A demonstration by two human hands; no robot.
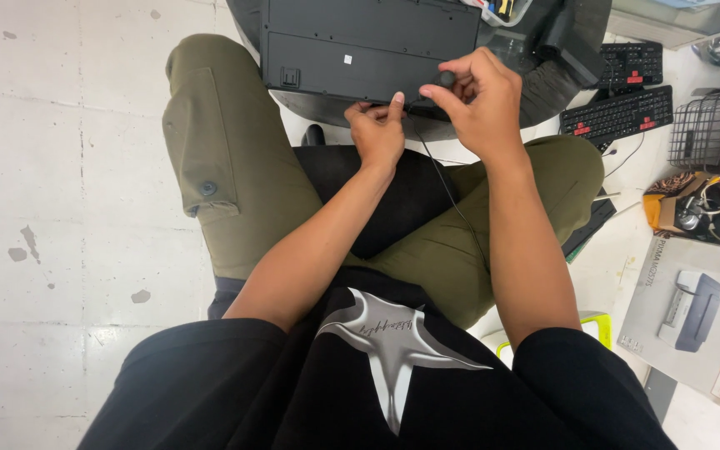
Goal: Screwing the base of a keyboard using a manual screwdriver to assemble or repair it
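Note:
A black keyboard point(360, 46) lies upside down on a round dark table point(493, 112) in front of my knees. My left hand point(378, 132) rests at the keyboard's near edge, fingers curled, thumb pressing where the thin black cable point(452, 196) leaves it. My right hand point(478, 100) pinches a small dark round part at the same edge, just right of the left hand. The cable trails down across my lap between my arms. I sit in olive trousers and a black shirt.
Two more black keyboards point(622, 108) with red keys lie on the floor at right. A wire basket point(710, 129), a cardboard box of odds and ends point(693, 208) and a printer carton point(693, 321) stand farther right. Pale tiled floor point(60, 183) spreads left.

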